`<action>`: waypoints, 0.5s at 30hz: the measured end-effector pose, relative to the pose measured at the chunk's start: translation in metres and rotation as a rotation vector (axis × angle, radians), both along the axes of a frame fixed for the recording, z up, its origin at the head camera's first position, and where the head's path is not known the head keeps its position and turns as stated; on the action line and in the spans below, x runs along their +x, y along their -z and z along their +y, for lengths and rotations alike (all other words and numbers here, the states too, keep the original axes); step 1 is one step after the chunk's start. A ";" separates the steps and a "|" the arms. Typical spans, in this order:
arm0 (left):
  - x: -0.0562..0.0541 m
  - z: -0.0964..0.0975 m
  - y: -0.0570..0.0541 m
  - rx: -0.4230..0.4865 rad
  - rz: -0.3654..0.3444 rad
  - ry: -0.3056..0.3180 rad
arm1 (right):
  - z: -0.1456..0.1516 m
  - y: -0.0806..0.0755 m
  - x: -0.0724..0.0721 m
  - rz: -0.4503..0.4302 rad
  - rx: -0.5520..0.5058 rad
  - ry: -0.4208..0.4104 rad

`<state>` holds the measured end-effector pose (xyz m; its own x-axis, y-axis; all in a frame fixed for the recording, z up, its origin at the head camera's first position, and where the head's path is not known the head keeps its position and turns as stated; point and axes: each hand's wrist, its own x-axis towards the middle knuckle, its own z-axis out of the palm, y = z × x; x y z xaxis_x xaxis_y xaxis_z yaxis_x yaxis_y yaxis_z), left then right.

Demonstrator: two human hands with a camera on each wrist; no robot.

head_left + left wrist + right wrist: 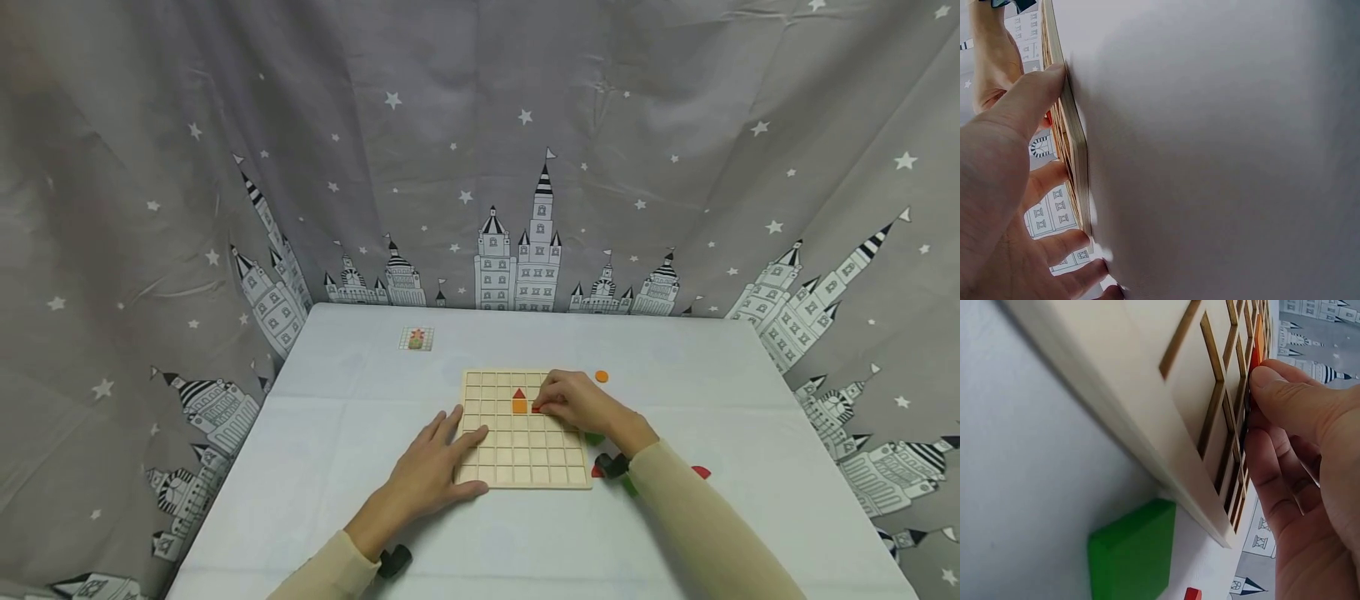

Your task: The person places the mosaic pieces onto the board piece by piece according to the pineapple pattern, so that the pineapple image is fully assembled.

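Note:
A wooden grid board (525, 454) lies in the middle of the white table. A red triangle (519, 393) sits in a cell above an orange square (519, 407). My right hand (546, 403) pinches a small red piece (536, 408) at the cell just right of the orange square; in the right wrist view the thumb and fingers (1285, 387) hold this red piece (1254, 359) against the board (1147, 394). My left hand (461, 435) lies flat, fingers straight, on the board's left edge (1075, 156), with the fingers (1029, 100) touching it.
An orange disc (601, 376) lies just past the board's far right corner. A small picture card (416, 338) lies at the back left. A green block (1132, 556) and a red piece (1192, 594) lie off the board's right side, and another red piece (701, 472) lies further right.

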<state>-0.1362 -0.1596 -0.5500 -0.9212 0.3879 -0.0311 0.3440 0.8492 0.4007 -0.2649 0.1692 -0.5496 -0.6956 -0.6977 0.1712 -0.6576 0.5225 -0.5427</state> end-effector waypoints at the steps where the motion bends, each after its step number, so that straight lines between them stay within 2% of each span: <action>1: 0.000 0.000 0.000 0.000 -0.001 -0.001 | -0.001 0.000 0.000 0.002 -0.005 -0.002; 15: -0.001 0.001 -0.002 -0.015 -0.004 0.002 | -0.012 0.001 0.002 0.012 -0.008 0.020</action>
